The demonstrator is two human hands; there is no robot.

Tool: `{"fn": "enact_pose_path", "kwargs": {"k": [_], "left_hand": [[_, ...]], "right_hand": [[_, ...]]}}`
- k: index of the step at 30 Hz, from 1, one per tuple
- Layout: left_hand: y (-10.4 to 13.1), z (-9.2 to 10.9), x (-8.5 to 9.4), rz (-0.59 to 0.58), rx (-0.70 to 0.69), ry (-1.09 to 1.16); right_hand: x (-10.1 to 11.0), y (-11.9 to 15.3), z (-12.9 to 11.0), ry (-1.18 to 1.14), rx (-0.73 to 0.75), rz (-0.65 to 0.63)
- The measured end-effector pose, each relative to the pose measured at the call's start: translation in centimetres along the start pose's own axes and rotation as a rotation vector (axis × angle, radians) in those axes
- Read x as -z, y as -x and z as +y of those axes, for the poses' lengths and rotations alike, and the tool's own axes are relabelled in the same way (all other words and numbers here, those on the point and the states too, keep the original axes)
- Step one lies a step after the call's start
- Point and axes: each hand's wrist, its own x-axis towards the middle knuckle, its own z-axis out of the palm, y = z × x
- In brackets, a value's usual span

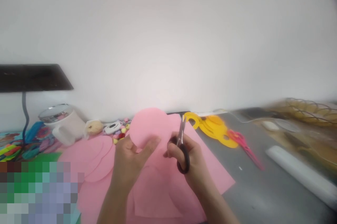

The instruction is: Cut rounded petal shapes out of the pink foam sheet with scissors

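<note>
Between the thumb and fingers of my left hand [133,160] is a pink paper circle [150,127], held up in front of the wall. My right hand [193,160] has its fingers through the black handles of a pair of scissors [181,132]. The blades point upward and stand just right of the circle, apart from it. Beneath both hands lies a pink paper sheet [216,171], with a pink offcut on top. Several cut pink circles [81,159] overlap left of my left wrist.
Yellow paper rings [213,127] and pink scissors [246,148] lie on the grey table [252,196] at right, near a white roll [302,178]. A white mug [68,125], small beads and a black panel [34,77] are at left. The lower left corner is pixelated.
</note>
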Motion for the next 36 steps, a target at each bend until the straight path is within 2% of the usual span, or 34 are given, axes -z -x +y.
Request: {"fn": "enact_pose_path", "kwargs": {"k": [7, 13, 16, 19, 24, 31, 36], "left_hand": [[-0.02, 0.13, -0.05, -0.039, -0.003, 0.040], [-0.20, 0.00, -0.17, -0.087, 0.005, 0.004], [-0.26, -0.13, -0.25, -0.057, -0.024, 0.006], [-0.28, -0.24, -0.22, -0.015, 0.024, 0.017], [-0.18, -0.25, -0.24, -0.046, 0.062, 0.148], [0.02, -0.27, -0.42, -0.002, -0.013, 0.085], [0.02, -0.25, -0.35, -0.001, -0.012, 0.055]], "right_hand": [[0.20, 0.08, 0.22, 0.031, 0.100, 0.158], [-0.02, 0.20, -0.05, 0.016, 0.090, 0.200], [-0.08, 0.13, -0.05, -0.016, 0.062, 0.126], [-0.15, 0.04, 0.09, -0.009, 0.032, -0.012], [-0.38, 0.23, 0.20, 0.011, 0.027, -0.228], [-0.13, 0.21, 0.18, -0.020, 0.050, -0.240], [-0.04, 0.10, 0.43, -0.037, 0.044, -0.240]]}}
